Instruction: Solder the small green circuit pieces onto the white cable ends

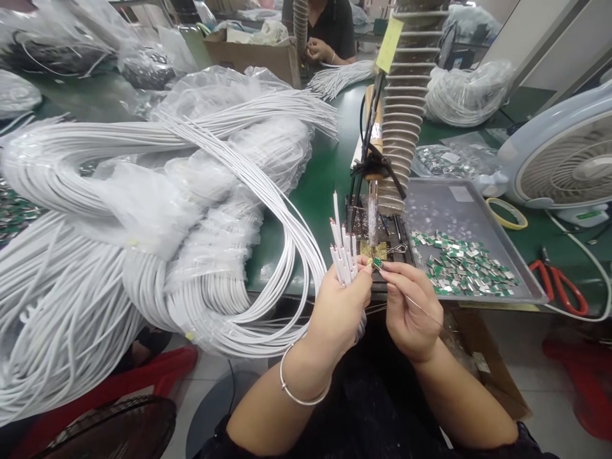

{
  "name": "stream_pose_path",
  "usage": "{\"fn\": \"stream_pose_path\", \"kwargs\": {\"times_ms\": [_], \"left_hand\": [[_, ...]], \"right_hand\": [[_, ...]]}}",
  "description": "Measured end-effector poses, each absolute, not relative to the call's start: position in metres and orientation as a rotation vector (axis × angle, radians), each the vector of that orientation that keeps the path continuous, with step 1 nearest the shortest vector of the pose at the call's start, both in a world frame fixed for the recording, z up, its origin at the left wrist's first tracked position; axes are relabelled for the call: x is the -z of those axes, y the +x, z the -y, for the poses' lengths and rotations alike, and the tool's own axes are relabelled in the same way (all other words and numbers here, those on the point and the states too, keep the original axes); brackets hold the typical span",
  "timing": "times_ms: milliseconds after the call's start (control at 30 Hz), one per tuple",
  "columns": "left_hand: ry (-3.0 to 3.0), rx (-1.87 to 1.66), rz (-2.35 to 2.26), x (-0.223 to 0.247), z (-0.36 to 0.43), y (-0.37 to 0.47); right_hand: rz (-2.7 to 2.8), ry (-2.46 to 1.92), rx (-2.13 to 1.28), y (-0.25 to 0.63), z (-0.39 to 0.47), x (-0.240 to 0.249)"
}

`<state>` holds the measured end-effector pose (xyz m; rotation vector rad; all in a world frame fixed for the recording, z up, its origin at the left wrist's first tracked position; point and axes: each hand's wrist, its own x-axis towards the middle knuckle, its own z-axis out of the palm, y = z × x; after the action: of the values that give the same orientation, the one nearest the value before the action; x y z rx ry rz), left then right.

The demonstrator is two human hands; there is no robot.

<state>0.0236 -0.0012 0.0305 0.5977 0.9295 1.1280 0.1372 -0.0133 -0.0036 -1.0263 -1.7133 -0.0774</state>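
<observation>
My left hand [342, 306] is closed around a bundle of white cables [343, 255], their stripped ends with reddish cores standing upright. Its thumb and forefinger meet my right hand [414, 306] at the tip of the soldering iron [373, 217], which is mounted pointing down. Between the fingertips sits a small green circuit board [377, 262], pinched by my right hand. A thin wire [421, 308], like solder wire, runs across the right palm. Whether a cable end touches the board is hidden by the fingers.
Large coils of white cable [191, 217], partly bagged, cover the left side. A grey tray [478, 204] at right holds many small boards. Beyond it are yellow tape [507, 213], red-handled pliers [559, 287] and a fan [568, 153]. A ribbed hose [406, 102] hangs ahead; a person [329, 32] sits opposite.
</observation>
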Motion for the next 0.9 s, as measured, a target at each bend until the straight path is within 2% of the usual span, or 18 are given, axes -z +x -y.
{"fn": "stream_pose_path", "kwargs": {"times_ms": [333,600,900], "left_hand": [[0.629,-1.071,-0.926,-0.018,0.004,0.022],[0.913,-1.102,-1.053,-0.016,0.011,0.015],[1.050,-0.975,-1.052,-0.016,0.011,0.005]], "right_hand": [[1.682,-1.012,-0.029,0.138,0.019,0.011],[1.679,-1.120,-0.107,0.141,0.020,0.008],[1.708,-1.157,-0.109,0.143,0.020,0.007]]}}
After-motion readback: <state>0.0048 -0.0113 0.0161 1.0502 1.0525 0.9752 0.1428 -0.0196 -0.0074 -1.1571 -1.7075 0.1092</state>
